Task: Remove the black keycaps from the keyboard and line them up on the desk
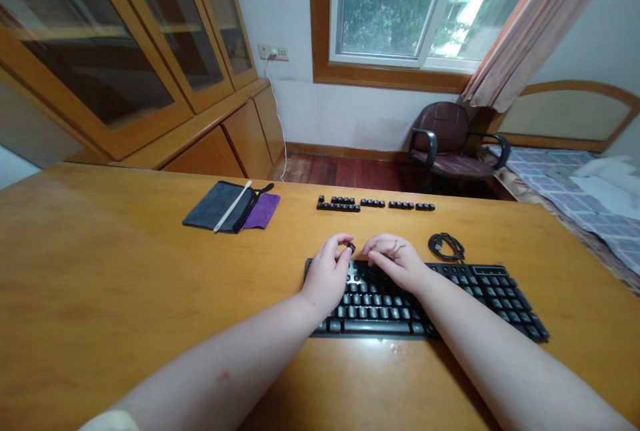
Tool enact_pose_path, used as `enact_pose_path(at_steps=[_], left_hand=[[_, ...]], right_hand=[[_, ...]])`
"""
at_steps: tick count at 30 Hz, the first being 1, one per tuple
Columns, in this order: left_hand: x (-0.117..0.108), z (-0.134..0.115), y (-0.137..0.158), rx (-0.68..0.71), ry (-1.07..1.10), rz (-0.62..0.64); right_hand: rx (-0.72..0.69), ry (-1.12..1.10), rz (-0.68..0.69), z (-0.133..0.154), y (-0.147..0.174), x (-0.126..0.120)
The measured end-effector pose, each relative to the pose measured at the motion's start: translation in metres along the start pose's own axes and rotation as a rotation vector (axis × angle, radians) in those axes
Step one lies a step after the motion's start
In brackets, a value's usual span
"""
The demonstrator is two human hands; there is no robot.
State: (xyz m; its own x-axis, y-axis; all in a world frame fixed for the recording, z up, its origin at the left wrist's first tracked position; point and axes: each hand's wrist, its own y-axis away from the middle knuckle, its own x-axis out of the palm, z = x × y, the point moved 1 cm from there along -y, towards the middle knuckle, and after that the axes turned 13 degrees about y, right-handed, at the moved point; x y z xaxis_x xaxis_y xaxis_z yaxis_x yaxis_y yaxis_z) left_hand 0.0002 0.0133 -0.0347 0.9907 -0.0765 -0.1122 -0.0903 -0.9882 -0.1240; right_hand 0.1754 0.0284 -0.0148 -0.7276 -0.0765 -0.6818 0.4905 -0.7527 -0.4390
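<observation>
A black keyboard lies on the table under both hands. Some keys are off its upper left part, where bare switch spots show. Between thumb and forefinger, my left hand pinches a small black keycap just above the keyboard's back edge. Close by on the right, my right hand is curled over the upper keys, its thumb near the forefinger. A thin dark wire-like piece shows across its knuckles; what the fingers hold is hidden. Loose keycaps stand in rows farther back on the table.
Left of the keycaps lie a grey cloth pouch, a white stick-like brush and a purple cloth. A coiled black cable sits behind the keyboard. Beyond the table's far edge stands an office chair.
</observation>
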Motion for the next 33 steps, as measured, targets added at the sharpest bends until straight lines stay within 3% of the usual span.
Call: enact_pose_path(at_steps=[5, 11, 16, 19, 24, 29, 33], left_hand=[[0.001, 0.004, -0.001, 0.002, 0.047, 0.012], [0.001, 0.002, 0.001, -0.012, -0.036, 0.093], [0.001, 0.001, 0.001, -0.017, -0.075, 0.128], [0.002, 0.002, 0.002, -0.002, -0.113, 0.097], [0.003, 0.0, 0.001, 0.0, -0.084, 0.074], [0.003, 0.0, 0.0, 0.026, -0.087, 0.074], [0.002, 0.0, 0.0, 0.012, -0.1, 0.086]], right_hand=[[0.085, 0.176, -0.137, -0.006, 0.004, -0.001], [0.131, 0.363, 0.128, -0.003, 0.003, 0.003], [0.112, 0.336, 0.177, -0.004, 0.001, 0.004], [0.121, 0.374, 0.133, -0.007, 0.005, 0.005], [0.225, 0.492, -0.077, 0.006, 0.003, -0.01], [0.401, 0.705, -0.152, 0.02, -0.041, -0.059], [0.507, 0.79, -0.222, -0.013, -0.076, -0.07]])
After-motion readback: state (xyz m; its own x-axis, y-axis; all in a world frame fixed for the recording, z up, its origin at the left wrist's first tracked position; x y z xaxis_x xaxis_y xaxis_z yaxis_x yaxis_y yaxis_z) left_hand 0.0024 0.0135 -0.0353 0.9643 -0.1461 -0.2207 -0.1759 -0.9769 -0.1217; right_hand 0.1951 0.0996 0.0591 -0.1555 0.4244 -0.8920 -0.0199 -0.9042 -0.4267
